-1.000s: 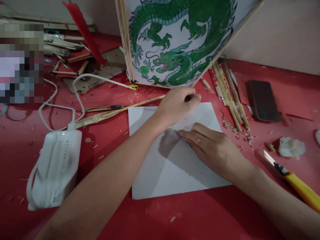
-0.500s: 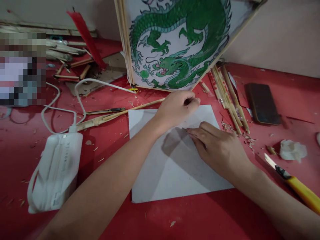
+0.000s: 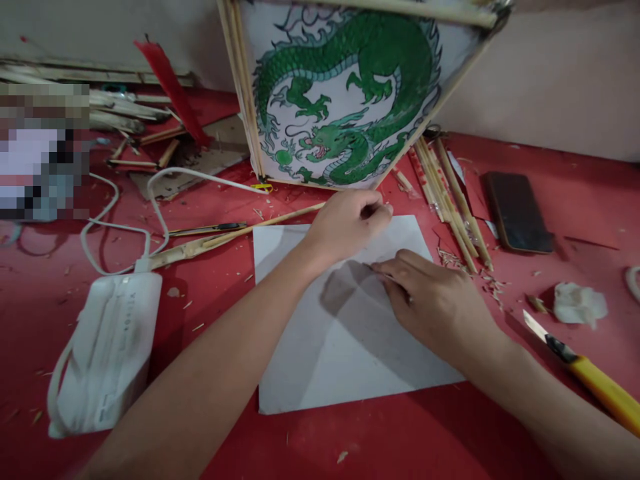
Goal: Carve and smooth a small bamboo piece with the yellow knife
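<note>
hardly anything has moved since the earlier frame: the view has swung a little, so everything sits slightly lower and further left. the red table [image 3: 320, 447] spreads under it all, and toward its far side stands the stick-framed dragon panel [image 3: 360, 87]. nearer, flat on the table, lies the white sheet [image 3: 310, 360] being worked over, with a white block [image 3: 107, 347] well to its left. the left hand [image 3: 350, 223] is over the sheet's far edge, fingers curled under; i cannot tell whether they close on anything. the right hand [image 3: 425, 287] is low over the sheet, thumb and fingertips pinched narrow. a yellow knife [image 3: 593, 380] lies off to its right, touched by neither. smallest of all, the pinch seems to hold a thin sliver [image 3: 369, 266], though from where i stand it's too small to name. to my eye the step in hand is fine fingertip work at the sheet; the next move calls for a steady left hand and a light, controlled right pinch.
</note>
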`<state>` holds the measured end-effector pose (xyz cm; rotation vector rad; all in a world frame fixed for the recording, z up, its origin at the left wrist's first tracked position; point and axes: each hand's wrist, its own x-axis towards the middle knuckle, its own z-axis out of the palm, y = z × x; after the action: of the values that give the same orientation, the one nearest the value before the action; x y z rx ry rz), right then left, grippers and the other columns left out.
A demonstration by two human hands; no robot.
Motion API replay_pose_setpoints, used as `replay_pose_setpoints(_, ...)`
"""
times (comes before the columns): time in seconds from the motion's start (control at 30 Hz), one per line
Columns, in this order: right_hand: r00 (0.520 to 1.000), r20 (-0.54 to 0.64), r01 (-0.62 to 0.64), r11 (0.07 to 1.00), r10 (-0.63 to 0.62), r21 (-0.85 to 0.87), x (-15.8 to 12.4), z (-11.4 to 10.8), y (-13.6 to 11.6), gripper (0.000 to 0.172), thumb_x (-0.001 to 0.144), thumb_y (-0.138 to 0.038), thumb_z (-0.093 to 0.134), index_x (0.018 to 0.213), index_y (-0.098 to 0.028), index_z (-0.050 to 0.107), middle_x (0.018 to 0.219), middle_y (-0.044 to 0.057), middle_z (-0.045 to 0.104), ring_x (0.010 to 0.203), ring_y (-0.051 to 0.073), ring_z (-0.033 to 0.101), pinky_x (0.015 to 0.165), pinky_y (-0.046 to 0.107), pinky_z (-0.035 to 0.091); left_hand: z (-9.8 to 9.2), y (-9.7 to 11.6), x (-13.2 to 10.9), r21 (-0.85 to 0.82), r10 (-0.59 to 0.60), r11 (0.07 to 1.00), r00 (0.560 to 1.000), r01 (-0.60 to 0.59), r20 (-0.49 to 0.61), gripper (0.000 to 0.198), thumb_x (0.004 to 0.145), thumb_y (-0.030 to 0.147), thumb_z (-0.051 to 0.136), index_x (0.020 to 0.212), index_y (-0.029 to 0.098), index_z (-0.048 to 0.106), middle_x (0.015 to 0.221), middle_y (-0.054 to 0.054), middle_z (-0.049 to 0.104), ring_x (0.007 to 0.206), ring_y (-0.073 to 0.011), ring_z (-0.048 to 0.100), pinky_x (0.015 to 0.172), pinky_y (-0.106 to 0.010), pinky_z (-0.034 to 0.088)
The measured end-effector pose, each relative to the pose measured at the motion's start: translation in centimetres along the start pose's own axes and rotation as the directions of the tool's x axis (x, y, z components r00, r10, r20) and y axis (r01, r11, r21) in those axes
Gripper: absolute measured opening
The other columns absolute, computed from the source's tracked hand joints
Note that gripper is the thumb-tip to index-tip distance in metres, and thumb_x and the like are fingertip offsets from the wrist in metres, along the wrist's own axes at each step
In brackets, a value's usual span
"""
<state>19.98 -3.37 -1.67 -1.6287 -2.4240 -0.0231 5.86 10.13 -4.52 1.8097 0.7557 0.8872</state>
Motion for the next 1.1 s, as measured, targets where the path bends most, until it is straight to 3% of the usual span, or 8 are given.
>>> replay_pose_setpoints(0.13, 1.000, 0.008, -0.007, 1.000, 0.007, -0.018, 0.2, 0.0, 0.1, 0.023, 0.099, -0.014, 0.047, 0.098, -0.017, 0.070, 0.085, 0.005, 0.069, 0.065, 0.016, 0.063, 0.051, 0.031, 0.040, 0.1, 0.0, 0.0, -0.002, -0.003, 1.000, 1.000, 0.003, -0.003, 0.038, 0.091, 0.027, 0.053, 0.059, 0.020, 0.034, 0.060, 0.002, 0.036, 0.061, -0.0121, 0.033, 0.062, -0.034, 0.025)
replay_pose_setpoints(0.37, 0.969, 0.112, 0.206, 0.969, -0.222, 0.139, -1.2, 0.0, -3.7, 0.027, 0.100, -0.010, 0.043, 0.109, -0.015, 0.067, 0.088, 0.006, 0.067, 0.066, 0.016, 0.061, 0.056, 0.032, 0.043, 0.1, 0.0, 0.1, 0.005, 0.003, 1.000, 1.000, -0.003, 0.000, 0.038, 0.091, 0.027, 0.053, 0.059, 0.020, 0.035, 0.060, 0.002, 0.035, 0.061, -0.0121, 0.033, 0.062, -0.034, 0.024)
replay_pose_setpoints(0.47, 0.980, 0.133, 0.128, 0.983, -0.145, 0.133, -1.0, -0.1, -2.9, 0.025, 0.099, -0.010, 0.044, 0.102, -0.018, 0.068, 0.085, 0.005, 0.067, 0.066, 0.015, 0.062, 0.056, 0.031, 0.043, 0.1, 0.0, 0.1, 0.005, 0.000, 1.000, 1.000, 0.000, -0.001, 0.038, 0.091, 0.028, 0.053, 0.058, 0.020, 0.035, 0.060, 0.002, 0.037, 0.061, -0.0120, 0.033, 0.062, -0.034, 0.025)
replay_pose_setpoints(0.6, 0.996, 0.047, -0.078, 0.997, 0.077, 0.026, 0.4, -0.3, 0.3, 0.024, 0.096, -0.013, 0.046, 0.096, -0.019, 0.068, 0.088, 0.007, 0.070, 0.068, 0.017, 0.063, 0.056, 0.030, 0.041, 0.2, 0.0, 0.0, 0.006, -0.006, 1.000, 1.000, 0.006, -0.003, 0.036, 0.091, 0.028, 0.053, 0.059, 0.020, 0.036, 0.060, 0.002, 0.036, 0.061, -0.0117, 0.034, 0.061, -0.033, 0.024)
replay_pose_setpoints(0.67, 0.992, 0.035, -0.123, 0.992, 0.122, 0.010, 0.9, -0.3, 1.2, 0.023, 0.097, -0.015, 0.046, 0.098, -0.018, 0.069, 0.090, 0.008, 0.070, 0.072, 0.019, 0.065, 0.058, 0.031, 0.042, 0.2, 0.0, 0.0, 0.010, -0.011, 1.000, 1.000, 0.011, -0.004, 0.036, 0.091, 0.028, 0.053, 0.059, 0.020, 0.037, 0.060, 0.002, 0.036, 0.060, -0.0115, 0.034, 0.060, -0.033, 0.024)
replay_pose_setpoints(0.77, 0.994, 0.064, -0.089, 0.996, 0.087, 0.026, 0.8, -0.3, 0.6, 0.024, 0.098, -0.016, 0.046, 0.097, -0.017, 0.069, 0.090, 0.009, 0.069, 0.073, 0.019, 0.065, 0.060, 0.030, 0.043, 0.1, 0.1, 0.0, 0.025, -0.018, 1.000, 1.000, 0.018, -0.004, 0.035, 0.091, 0.028, 0.052, 0.060, 0.020, 0.036, 0.060, 0.002, 0.036, 0.060, -0.0115, 0.034, 0.060, -0.033, 0.025)
replay_pose_setpoints(0.97, 0.973, 0.173, 0.121, 0.977, -0.152, 0.177, -1.1, -0.2, -3.7, 0.026, 0.098, -0.010, 0.044, 0.105, -0.017, 0.069, 0.087, 0.006, 0.068, 0.069, 0.016, 0.062, 0.060, 0.029, 0.044, 0.1, 0.2, 0.0, 0.059, -0.018, 0.998, 1.000, 0.018, 0.000, 0.035, 0.090, 0.027, 0.051, 0.060, 0.020, 0.036, 0.060, 0.003, 0.034, 0.060, -0.0113, 0.033, 0.060, -0.032, 0.025)
replay_pose_setpoints(1.1, 0.983, 0.174, 0.037, 0.985, -0.066, 0.167, -0.9, -0.3, -3.1, 0.027, 0.097, -0.011, 0.045, 0.105, -0.019, 0.070, 0.090, 0.006, 0.071, 0.070, 0.016, 0.064, 0.060, 0.029, 0.044, 0.1, 0.2, 0.0, 0.063, -0.014, 0.998, 1.000, 0.014, 0.005, 0.034, 0.090, 0.027, 0.052, 0.060, 0.020, 0.037, 0.060, 0.003, 0.035, 0.060, -0.0109, 0.034, 0.059, -0.032, 0.024)
